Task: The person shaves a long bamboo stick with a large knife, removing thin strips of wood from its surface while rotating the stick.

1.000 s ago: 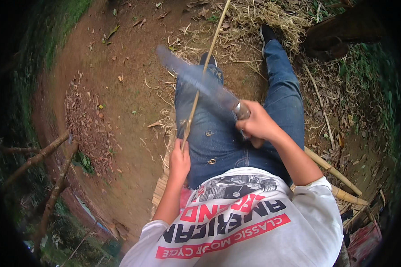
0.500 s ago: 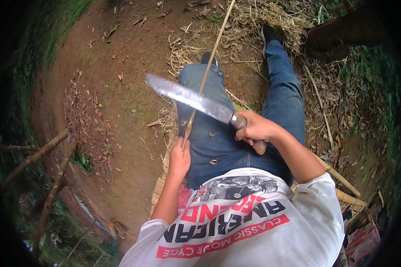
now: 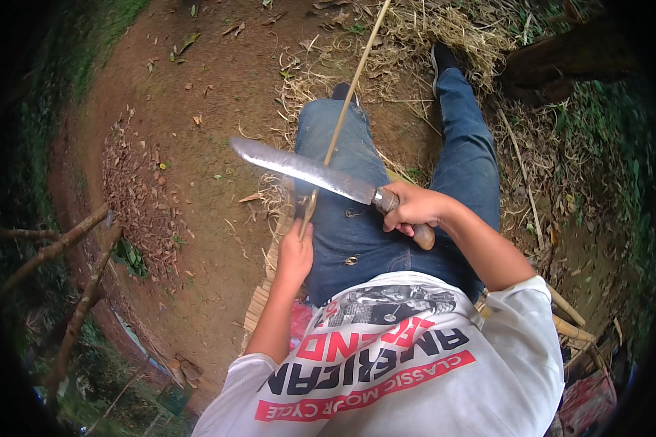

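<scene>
My right hand [image 3: 415,211] is closed round the wooden handle of a machete [image 3: 302,167], held above my thighs with its long blade pointing to the left. The blade lies across a long, thin bamboo strip [image 3: 348,102], which runs from my left hand up past my left knee to the top of the view. My left hand [image 3: 294,247] grips the near end of that strip beside my left thigh. Just past the blade, a thin curled piece [image 3: 310,204] shows by the strip near my left fingers. Small curled shavings [image 3: 351,260] lie on my jeans.
I sit on a slatted bamboo seat [image 3: 259,298]. Pale shavings [image 3: 452,29] are heaped by my right foot, near a thick dark log [image 3: 568,58]. Branches [image 3: 65,247] stand at the left. Bamboo poles [image 3: 572,328] and a red bundle [image 3: 589,397] lie at the lower right.
The machete blade has shifted slightly toward me and to the left along the strip. Both hands keep their grip, nearly in place.
</scene>
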Action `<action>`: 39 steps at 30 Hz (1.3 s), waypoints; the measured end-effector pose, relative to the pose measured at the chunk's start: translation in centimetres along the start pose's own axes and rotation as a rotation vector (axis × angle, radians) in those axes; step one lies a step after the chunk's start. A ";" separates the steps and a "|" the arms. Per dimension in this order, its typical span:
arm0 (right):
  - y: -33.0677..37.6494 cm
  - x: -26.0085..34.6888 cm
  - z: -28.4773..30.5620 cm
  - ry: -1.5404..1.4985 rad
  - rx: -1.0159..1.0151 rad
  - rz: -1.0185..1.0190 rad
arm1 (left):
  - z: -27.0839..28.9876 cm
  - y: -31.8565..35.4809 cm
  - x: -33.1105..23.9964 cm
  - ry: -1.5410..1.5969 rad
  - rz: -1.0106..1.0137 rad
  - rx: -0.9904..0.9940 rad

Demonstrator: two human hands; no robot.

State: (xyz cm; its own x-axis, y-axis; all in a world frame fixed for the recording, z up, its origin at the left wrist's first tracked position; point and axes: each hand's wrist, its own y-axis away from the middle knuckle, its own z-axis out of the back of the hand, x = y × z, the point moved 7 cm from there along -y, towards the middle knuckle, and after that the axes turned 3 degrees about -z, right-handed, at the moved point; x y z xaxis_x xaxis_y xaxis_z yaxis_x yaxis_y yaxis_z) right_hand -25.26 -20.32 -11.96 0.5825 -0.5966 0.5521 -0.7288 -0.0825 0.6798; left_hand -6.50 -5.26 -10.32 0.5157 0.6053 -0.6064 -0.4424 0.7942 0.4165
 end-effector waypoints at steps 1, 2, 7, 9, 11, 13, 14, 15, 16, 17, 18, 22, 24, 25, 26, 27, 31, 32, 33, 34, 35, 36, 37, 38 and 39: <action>0.0 0.1 0.3 -0.020 -0.046 0.043 | 0.0 0.0 0.0 -0.002 0.009 -0.009; 0.1 0.6 1.2 0.023 -0.183 0.112 | 0.1 0.0 -0.1 -0.004 0.018 -0.017; 1.3 2.3 1.3 0.358 -0.563 0.318 | 0.2 -0.1 -0.6 0.008 0.018 0.004; 1.6 3.8 -1.3 0.744 -0.582 0.708 | 0.1 -0.1 -0.1 0.015 0.020 0.018; 0.4 1.4 -0.1 0.450 -0.312 0.319 | 0.3 0.1 0.0 0.012 0.033 0.010; 0.2 0.7 -0.7 0.142 -0.068 0.032 | 0.4 0.1 0.0 0.025 0.011 -0.022; 0.2 0.4 -0.6 0.092 -0.052 0.019 | 0.2 0.1 0.1 0.037 -0.018 -0.046; 0.1 0.2 -0.7 0.043 -0.030 0.007 | 0.3 0.0 -0.1 0.047 -0.043 -0.073; 0.0 0.2 -1.0 -0.007 -0.008 -0.005 | 0.3 0.0 -0.1 0.042 -0.031 -0.066; 0.3 0.4 -0.7 0.007 -0.106 0.036 | 0.4 0.0 -0.2 0.038 -0.018 -0.059; 0.5 0.8 -0.1 0.064 -0.215 0.079 | 0.4 0.1 -0.4 0.035 -0.002 -0.047; 1.0 2.2 0.7 0.473 -0.585 0.357 | 0.4 -0.2 -0.7 0.020 0.026 0.002; 0.6 1.6 -0.6 0.685 -0.512 0.328 | 0.1 -0.3 -0.2 0.020 0.040 0.033; 0.6 1.8 -1.0 0.672 -0.477 0.379 | 0.3 -0.2 -0.3 0.011 0.031 0.014; 0.4 1.4 -1.0 0.568 -0.384 0.301 | 0.5 0.0 -0.4 0.002 0.022 -0.004; 0.3 1.7 -0.9 0.468 -0.288 0.224 | 0.7 0.2 -0.5 -0.004 0.014 -0.028; -0.7 -0.6 -1.4 0.033 0.036 -0.068 | 0.3 -0.3 -0.1 0.069 -0.031 -0.041; -0.6 -0.5 -1.0 0.053 -0.056 -0.019 | 0.3 -0.3 -0.2 0.084 -0.026 -0.046; 0.1 0.1 -1.2 0.073 -0.144 0.022 | 0.3 0.0 -0.3 0.102 -0.013 -0.049; 0.6 0.6 -1.1 0.093 -0.233 0.064 | 0.3 0.1 -0.2 0.082 0.011 -0.025; 0.7 1.0 -0.3 0.142 -0.358 0.107 | 0.3 -0.1 -0.2 0.062 0.035 0.000; 0.6 0.9 0.5 0.163 -0.447 0.161 | 0.2 -0.2 -0.2 0.042 0.054 0.030; 0.4 0.9 1.2 0.323 -0.575 0.364 | 0.1 -0.4 -0.1 0.033 0.063 0.048; 0.5 0.9 1.4 0.482 -0.700 0.569 | 0.0 -0.5 -0.1 0.023 0.072 0.066; -0.1 0.3 0.5 0.562 -0.592 0.563 | 0.0 -0.6 0.1 0.011 0.084 0.084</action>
State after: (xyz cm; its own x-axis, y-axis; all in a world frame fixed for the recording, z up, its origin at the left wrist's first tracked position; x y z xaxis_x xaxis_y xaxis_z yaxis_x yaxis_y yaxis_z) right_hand -25.17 -20.88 -12.08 0.4043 0.0520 0.9132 -0.7432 0.6006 0.2948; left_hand -6.21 -5.63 -10.66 0.4712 0.6693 -0.5744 -0.4199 0.7430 0.5212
